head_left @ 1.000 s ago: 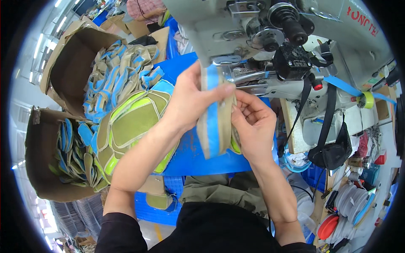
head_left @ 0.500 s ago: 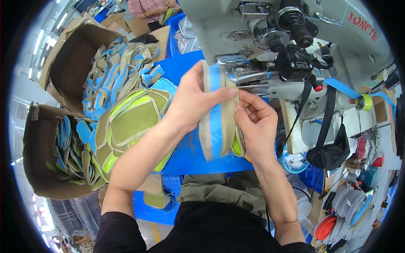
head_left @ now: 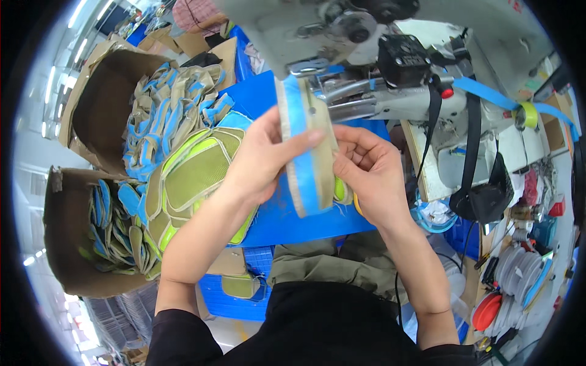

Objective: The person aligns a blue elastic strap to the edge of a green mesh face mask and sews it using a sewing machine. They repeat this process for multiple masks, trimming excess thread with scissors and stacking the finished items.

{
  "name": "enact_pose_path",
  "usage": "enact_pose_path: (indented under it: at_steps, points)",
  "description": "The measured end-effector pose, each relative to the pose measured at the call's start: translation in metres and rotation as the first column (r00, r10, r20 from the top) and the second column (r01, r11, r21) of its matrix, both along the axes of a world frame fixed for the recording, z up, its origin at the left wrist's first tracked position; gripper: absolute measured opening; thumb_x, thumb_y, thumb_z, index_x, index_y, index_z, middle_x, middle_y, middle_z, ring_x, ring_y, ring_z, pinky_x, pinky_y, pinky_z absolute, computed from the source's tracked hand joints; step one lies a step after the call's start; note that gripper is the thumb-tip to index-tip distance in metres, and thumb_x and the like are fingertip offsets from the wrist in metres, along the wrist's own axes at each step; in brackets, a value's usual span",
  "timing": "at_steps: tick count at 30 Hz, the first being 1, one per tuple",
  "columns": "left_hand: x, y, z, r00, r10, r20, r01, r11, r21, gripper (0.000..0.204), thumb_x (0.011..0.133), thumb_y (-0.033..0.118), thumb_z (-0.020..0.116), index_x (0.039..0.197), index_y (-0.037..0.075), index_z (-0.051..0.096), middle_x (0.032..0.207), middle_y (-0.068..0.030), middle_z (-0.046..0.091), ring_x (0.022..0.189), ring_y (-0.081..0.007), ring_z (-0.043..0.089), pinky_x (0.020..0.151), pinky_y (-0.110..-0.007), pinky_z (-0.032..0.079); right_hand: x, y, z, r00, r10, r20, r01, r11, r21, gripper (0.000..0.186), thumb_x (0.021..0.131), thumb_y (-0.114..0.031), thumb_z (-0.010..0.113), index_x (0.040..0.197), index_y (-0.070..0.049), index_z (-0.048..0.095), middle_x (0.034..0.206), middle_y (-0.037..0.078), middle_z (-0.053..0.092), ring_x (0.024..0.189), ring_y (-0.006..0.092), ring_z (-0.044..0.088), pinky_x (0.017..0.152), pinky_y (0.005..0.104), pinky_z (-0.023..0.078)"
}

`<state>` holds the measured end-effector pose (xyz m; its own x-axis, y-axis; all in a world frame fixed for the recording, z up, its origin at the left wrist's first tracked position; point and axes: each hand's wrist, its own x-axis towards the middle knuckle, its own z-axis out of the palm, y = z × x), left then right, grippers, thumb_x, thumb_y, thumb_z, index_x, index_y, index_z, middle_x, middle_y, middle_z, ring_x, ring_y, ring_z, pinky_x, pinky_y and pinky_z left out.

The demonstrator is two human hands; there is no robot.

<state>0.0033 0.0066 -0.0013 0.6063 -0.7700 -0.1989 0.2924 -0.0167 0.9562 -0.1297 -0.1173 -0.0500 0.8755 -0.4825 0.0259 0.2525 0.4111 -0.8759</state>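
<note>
Both hands have lifted the blue-edged piece [head_left: 305, 152] toward the sewing machine [head_left: 366, 91]; left hand [head_left: 268, 155] and right hand [head_left: 369, 174] pinch it upright.

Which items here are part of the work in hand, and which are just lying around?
In hand:
left hand and right hand, both holding the blue-edged shoe piece
sewing machine
stack of yellow-green pieces

Lying about:
cardboard boxes of cut pieces
black pouch
tape roll

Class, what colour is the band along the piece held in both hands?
Bright blue band on tan, head view.
</note>
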Motion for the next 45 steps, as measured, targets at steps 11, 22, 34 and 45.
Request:
enact_pose_path:
  at_steps: [11,22,34,45]
  points:
    - [-0.009,0.007,0.007,0.959,0.013,-0.282,0.0,0.999,0.047,0.03,0.094,0.016,0.076,0.117,0.003,0.063,0.103,-0.0081,0.072,0.09,-0.0169,0.073,0.08,-0.034,0.062,-0.019,0.007,-0.012,0.997,0.065,0.035,-0.066,0.998,0.019,0.037,0.091,-0.002,0.075,0.126,0.002,0.066,0.086,-0.003,0.065,0.072,0.001,0.058,0.063,0.0188,0.047]
    - [-0.014,-0.01,0.004,0.977,0.056,-0.208,-0.043,0.997,0.07,0.023,0.091,0.016,0.079,0.107,0.005,0.066,0.092,-0.0036,0.071,0.077,-0.0123,0.07,0.069,-0.03,0.06,-0.031,0.015,-0.004,1.0,0.006,0.016,-0.007,0.998,0.07,0.026,0.095,0.004,0.066,0.121,0.004,0.068,0.095,0.004,0.073,0.082,0.0058,0.067,0.072,0.0216,0.054]
    - [0.008,-0.021,0.001,0.976,0.06,-0.21,-0.051,0.997,0.051,0.029,0.089,0.014,0.081,0.111,0.003,0.066,0.097,-0.0059,0.07,0.084,-0.0156,0.07,0.073,-0.034,0.06,-0.016,0.013,-0.004,0.998,-0.017,0.064,0.01,0.994,0.109,0.027,0.096,0.002,0.068,0.122,0.004,0.067,0.098,0.006,0.074,0.087,0.0081,0.069,0.078,0.0235,0.056]
    - [0.017,-0.028,0.004,0.989,0.066,-0.13,-0.059,0.996,0.063,0.026,0.089,0.015,0.082,0.107,0.006,0.065,0.092,-0.003,0.07,0.077,-0.0102,0.068,0.068,-0.03,0.059,-0.007,0.007,-0.007,0.998,0.001,0.067,-0.006,0.997,0.081,0.029,0.094,0.0,0.07,0.122,0.007,0.066,0.106,0.009,0.073,0.094,0.0104,0.068,0.086,0.0263,0.055]
